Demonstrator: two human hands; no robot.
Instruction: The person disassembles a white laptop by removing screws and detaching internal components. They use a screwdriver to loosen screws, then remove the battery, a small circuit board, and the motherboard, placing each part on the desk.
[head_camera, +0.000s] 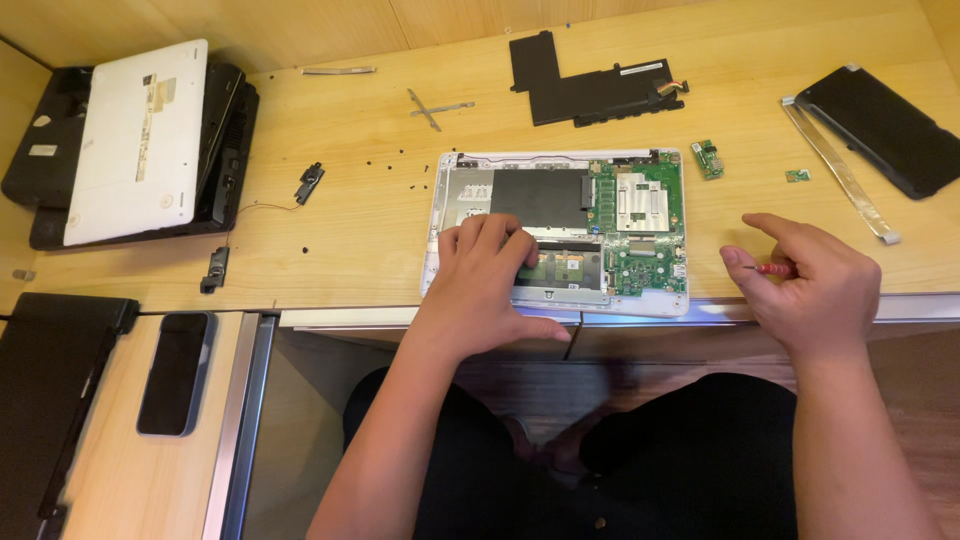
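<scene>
An opened white laptop base lies on the wooden desk, its green circuit board and dark inner plate exposed. My left hand rests flat on the base's lower left part, fingers on the area by the touchpad board. To the right of the laptop, my right hand holds a small red-handled screwdriver just above the desk edge. The screwdriver's tip is hidden by my fingers.
A black battery pack lies behind the laptop. Small green boards, loose screws, metal brackets, two small speakers, a flat ribbon strip and a black panel surround it. Stacked laptops sit far left; a phone lies lower left.
</scene>
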